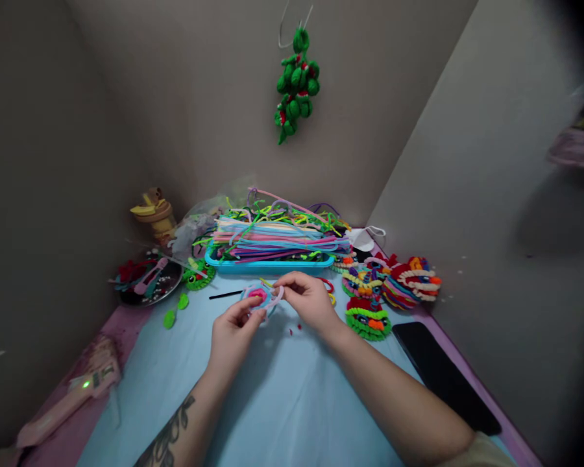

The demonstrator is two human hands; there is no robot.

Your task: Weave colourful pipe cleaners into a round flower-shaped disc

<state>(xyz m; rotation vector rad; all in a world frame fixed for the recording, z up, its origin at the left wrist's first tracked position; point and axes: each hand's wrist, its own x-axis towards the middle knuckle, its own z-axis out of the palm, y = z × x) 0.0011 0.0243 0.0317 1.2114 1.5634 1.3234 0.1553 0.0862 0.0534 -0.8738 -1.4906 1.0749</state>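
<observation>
My left hand (232, 332) is closed around the lower edge of a small round pipe-cleaner piece (257, 296), light blue outside with a bright pink middle. A pale lavender pipe cleaner (275, 299) curves out from its right side. My right hand (310, 303) pinches the end of that lavender strand between thumb and fingertips. Just left of the piece, a thin black stick (225, 294) lies on the light blue cloth (282, 402). Small red bits (299, 327) sit below my right hand. Fingers partly hide the piece.
Behind stands a blue tray (272, 266) heaped with pipe cleaners. Finished pipe-cleaner faces (368, 321) cluster right, beside a black phone (445, 376). At left are a metal bowl (148, 292) with tools, a green face (199, 275) and a pink glue gun (71, 399).
</observation>
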